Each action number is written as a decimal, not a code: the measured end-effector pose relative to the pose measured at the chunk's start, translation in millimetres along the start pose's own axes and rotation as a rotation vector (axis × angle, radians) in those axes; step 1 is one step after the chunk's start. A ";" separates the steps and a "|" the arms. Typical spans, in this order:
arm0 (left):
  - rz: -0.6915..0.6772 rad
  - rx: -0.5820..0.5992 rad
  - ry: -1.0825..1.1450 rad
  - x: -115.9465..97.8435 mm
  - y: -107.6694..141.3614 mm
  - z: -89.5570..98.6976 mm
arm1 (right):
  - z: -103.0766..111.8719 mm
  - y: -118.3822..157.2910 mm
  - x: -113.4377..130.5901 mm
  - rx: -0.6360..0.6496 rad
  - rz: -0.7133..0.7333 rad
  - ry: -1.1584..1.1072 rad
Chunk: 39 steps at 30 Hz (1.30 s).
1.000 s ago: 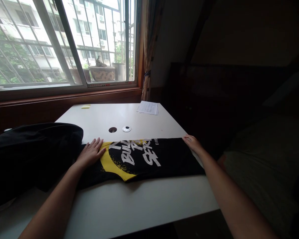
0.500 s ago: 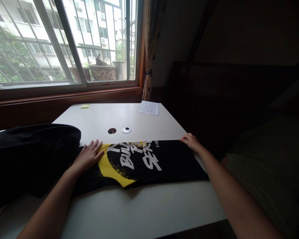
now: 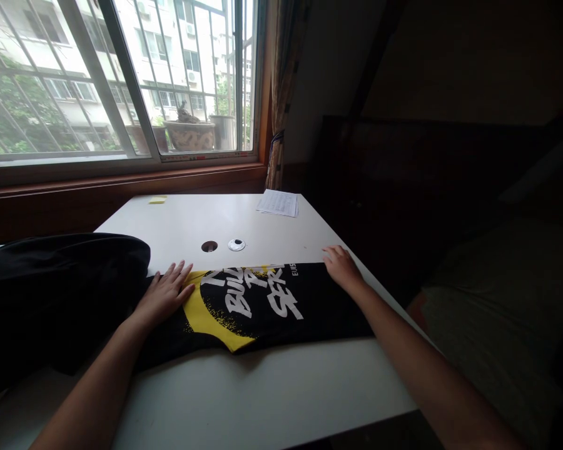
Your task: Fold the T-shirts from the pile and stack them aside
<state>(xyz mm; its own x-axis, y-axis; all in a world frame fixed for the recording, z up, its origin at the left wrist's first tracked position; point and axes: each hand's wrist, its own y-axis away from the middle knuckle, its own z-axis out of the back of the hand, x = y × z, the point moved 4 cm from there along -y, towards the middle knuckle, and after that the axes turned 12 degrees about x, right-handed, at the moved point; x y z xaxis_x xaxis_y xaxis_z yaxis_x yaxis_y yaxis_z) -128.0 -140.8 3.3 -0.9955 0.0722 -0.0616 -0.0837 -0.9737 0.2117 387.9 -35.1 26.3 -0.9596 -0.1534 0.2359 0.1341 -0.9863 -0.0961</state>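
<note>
A black T-shirt (image 3: 263,306) lies folded in a long strip across the white table, with a yellow patch and white lettering facing up. Flat on its left part, beside the yellow patch, rests my left hand (image 3: 164,294) with the fingers spread. My right hand (image 3: 341,265) is over the far edge of the cloth toward its right end, palm down, fingers loosely extended and slightly apart. Nothing shows in its grasp. My right forearm hides the shirt's right end.
A dark bundle of black fabric (image 3: 65,294) covers the table's left side. Behind the shirt are a round hole (image 3: 209,246) and a silvery disc (image 3: 236,245). Papers (image 3: 278,204) and a yellow note (image 3: 157,200) lie toward the far edge of the white table (image 3: 206,219).
My right hand has moved left along the shirt's far edge, and its pinched fingers have loosened. My left hand stays on the cloth.
</note>
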 end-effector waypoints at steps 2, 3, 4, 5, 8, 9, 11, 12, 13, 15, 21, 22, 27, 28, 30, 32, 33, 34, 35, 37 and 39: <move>-0.015 -0.006 0.006 -1.9 2.1 2.1 | -6.1 11.6 49.4 -0.015 0.171 -0.042; -0.019 -0.002 0.010 -2.5 2.9 2.7 | -11.2 19.9 75.8 0.002 0.272 -0.073; -0.023 0.004 0.013 -2.9 3.4 3.0 | -17.9 29.2 100.9 0.048 0.357 -0.091; -0.028 0.010 0.014 -3.1 3.6 3.1 | -25.5 39.0 123.7 0.109 0.430 -0.094; -0.030 0.014 0.007 -2.4 3.6 3.0 | -47.6 65.0 168.4 0.321 0.581 -0.044; -0.028 0.017 0.005 -1.9 3.5 2.9 | -52.4 70.1 173.3 0.369 0.600 -0.022; -0.023 0.028 0.000 -1.1 3.4 2.8 | -56.7 72.9 168.8 0.419 0.591 0.011; -0.021 0.035 0.000 -0.8 3.5 2.9 | -56.6 70.9 160.6 0.425 0.569 0.020; -0.019 0.042 0.001 -0.6 3.6 3.0 | -55.3 67.3 149.2 0.425 0.541 0.027; -0.017 0.050 0.005 -0.3 3.7 3.2 | -50.6 56.9 118.6 0.405 0.456 0.038; -0.021 0.026 -0.014 2.4 1.6 -0.3 | -31.5 30.1 -3.9 0.341 0.111 0.110; -0.025 0.020 -0.016 3.1 1.0 -1.3 | -27.2 28.8 -24.9 0.322 0.034 0.125; -0.023 0.030 -0.001 6.3 -1.9 -4.8 | -5.2 41.8 -97.4 0.187 -0.165 0.091; -0.020 0.036 0.003 6.6 -2.1 -4.8 | -0.8 47.8 -103.8 0.128 -0.166 0.073; -0.020 0.043 0.010 6.5 -2.1 -4.2 | 5.5 62.3 -111.0 0.031 -0.172 0.040; -0.025 0.043 0.012 5.9 -1.7 -3.4 | 7.1 78.5 -113.0 0.002 -0.185 -0.010; -0.026 0.041 0.013 5.6 -1.5 -3.1 | 6.7 86.7 -112.9 0.006 -0.194 -0.054; -0.025 0.039 0.015 5.4 -1.2 -2.8 | 5.7 94.8 -112.5 0.019 -0.203 -0.115; -0.025 0.037 0.016 5.1 -0.9 -2.6 | 4.4 102.6 -112.0 0.035 -0.217 -0.193; -0.023 0.037 0.015 4.4 -0.2 -1.8 | 1.6 116.6 -110.9 0.072 -0.250 -0.348; -0.018 0.047 0.007 3.1 0.9 -0.4 | 0.1 127.7 -109.3 0.099 -0.275 -0.437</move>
<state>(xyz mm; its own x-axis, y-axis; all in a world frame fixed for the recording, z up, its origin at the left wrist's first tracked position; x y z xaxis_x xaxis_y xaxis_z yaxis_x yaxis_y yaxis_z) -131.2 -141.5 2.9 -0.9934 0.0883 -0.0728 -0.1042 -0.9609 0.2564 509.9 -144.3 -11.7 -0.7726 0.1220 0.6231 -0.0655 -0.9915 0.1129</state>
